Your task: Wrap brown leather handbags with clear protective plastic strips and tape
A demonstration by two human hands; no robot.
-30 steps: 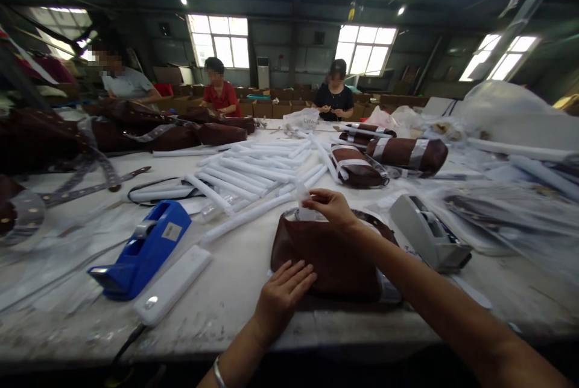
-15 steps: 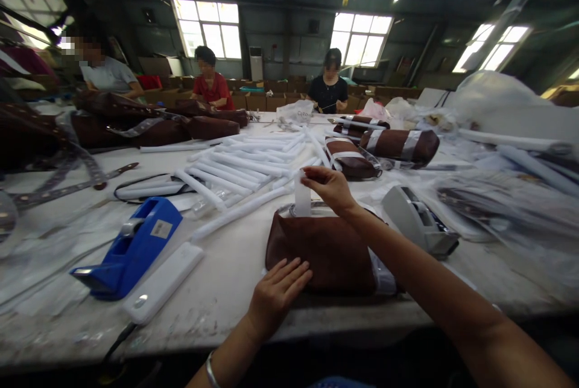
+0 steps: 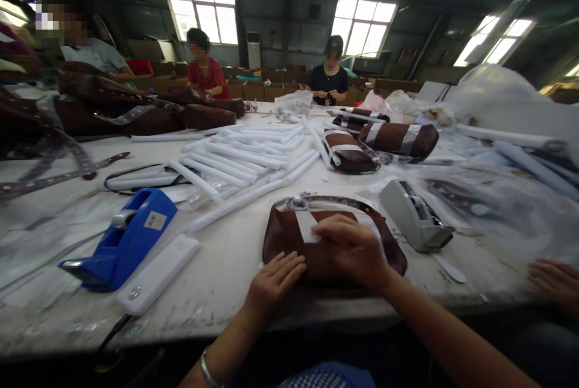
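Left hand (image 3: 275, 280) flat on bag (image 3: 283, 232); right hand (image 3: 353, 249) (curled) touches strip (image 3: 306, 224).

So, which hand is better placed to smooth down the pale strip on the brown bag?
Probably the right hand: its fingertips are at the near end of the pale strip. The left hand lies flat on the brown bag, apart from the strip.

Bare table (image 3: 226, 261) lies between the white power strip (image 3: 158, 273) and the brown bag, open for a low pass. Left of that strip, the blue tape dispenser (image 3: 122, 243) stands in the way. Beyond the bag (image 3: 284, 234), a pile of white rolls (image 3: 235, 162) blocks the far left. Close on the right, the grey tape dispenser (image 3: 414, 219) bars a sideways move, with clear plastic sheeting (image 3: 502, 207) spread past it.
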